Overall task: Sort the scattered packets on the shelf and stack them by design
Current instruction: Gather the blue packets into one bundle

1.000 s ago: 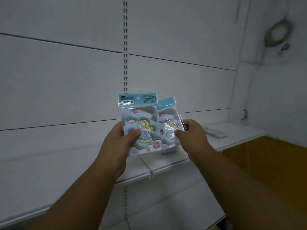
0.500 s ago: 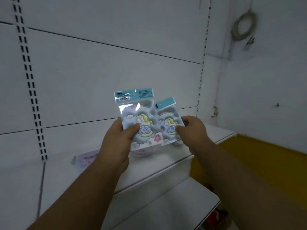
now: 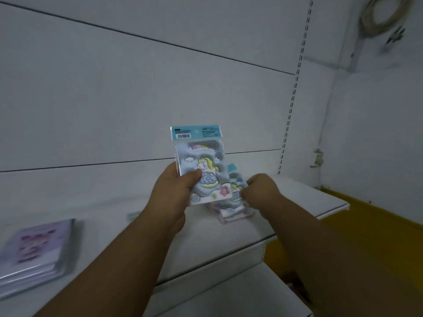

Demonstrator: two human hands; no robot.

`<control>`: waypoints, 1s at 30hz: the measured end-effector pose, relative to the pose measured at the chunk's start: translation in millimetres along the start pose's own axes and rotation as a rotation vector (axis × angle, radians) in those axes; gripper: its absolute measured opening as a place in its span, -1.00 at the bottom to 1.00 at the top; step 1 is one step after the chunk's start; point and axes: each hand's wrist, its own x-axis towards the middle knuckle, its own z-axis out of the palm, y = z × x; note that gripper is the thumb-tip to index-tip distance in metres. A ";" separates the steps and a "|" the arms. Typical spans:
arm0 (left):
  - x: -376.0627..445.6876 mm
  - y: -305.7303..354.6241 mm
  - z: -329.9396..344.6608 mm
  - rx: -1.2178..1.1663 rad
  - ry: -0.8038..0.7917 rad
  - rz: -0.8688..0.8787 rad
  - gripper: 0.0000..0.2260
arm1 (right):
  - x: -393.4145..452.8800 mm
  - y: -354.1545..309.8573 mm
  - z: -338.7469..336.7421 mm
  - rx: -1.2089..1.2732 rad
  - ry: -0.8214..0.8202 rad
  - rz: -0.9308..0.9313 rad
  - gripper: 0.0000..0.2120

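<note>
Two hands each hold a unicorn packet above the white shelf (image 3: pixel 229 236) — the left hand (image 3: pixel 170 197) grips the upright front packet (image 3: pixel 201 165) with its thumb on the picture. The right hand (image 3: pixel 261 191) pinches the second packet (image 3: pixel 237 179), lower and partly hidden behind the first, just over a small pile (image 3: pixel 231 211). Purple packets (image 3: pixel 34 250) lie stacked far left on the shelf.

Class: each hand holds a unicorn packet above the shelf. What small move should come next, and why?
Probably lower the right hand and lay its unicorn packet flat on the small pile directly beneath; the left hand holds a matching packet to follow.
</note>
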 end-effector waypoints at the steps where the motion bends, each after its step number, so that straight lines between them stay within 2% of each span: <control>1: 5.1 -5.4 6.5 0.003 0.030 -0.006 -0.82 | 7.7 4.4 3.3 -0.065 -0.040 -0.005 -0.81; 3: 14.3 -14.6 17.4 0.015 0.080 -0.015 -0.84 | 20.3 11.0 6.2 -0.108 -0.091 -0.022 -0.68; 9: 35.4 -39.1 40.8 0.056 0.195 -0.046 -0.82 | 31.0 18.1 -4.0 -0.265 -0.135 -0.234 -0.71; 11: 41.3 -45.3 47.8 0.055 0.221 -0.056 -0.78 | 32.3 13.6 -11.9 -0.087 -0.159 -0.272 -0.70; 13: 48.4 -50.0 54.1 0.061 0.233 -0.054 -0.75 | 31.1 7.1 -20.7 0.296 -0.261 -0.203 -0.60; 15: 57.5 -52.7 59.0 0.094 0.239 -0.058 -0.76 | 28.1 5.1 -29.0 0.544 -0.385 -0.168 -0.68; 17: 68.4 -51.9 60.6 0.145 0.241 -0.111 -0.82 | 29.1 8.5 -34.4 0.538 -0.411 -0.201 -0.85; 20: 89.9 -48.7 54.4 0.278 0.340 -0.223 -0.84 | 39.7 16.2 -36.5 0.523 -0.418 -0.162 -0.92; 22: 104.7 -52.6 47.0 0.486 0.389 -0.238 -0.86 | 46.1 22.1 -35.0 0.423 -0.418 -0.146 -0.88; 26: 122.6 -68.2 41.3 1.107 0.296 -0.187 -0.86 | 52.9 29.2 -24.3 0.213 -0.444 -0.137 -0.80; 30: 119.7 -71.0 45.1 1.505 0.246 -0.164 -0.75 | 52.0 30.0 -13.6 -0.235 -0.263 -0.294 -0.76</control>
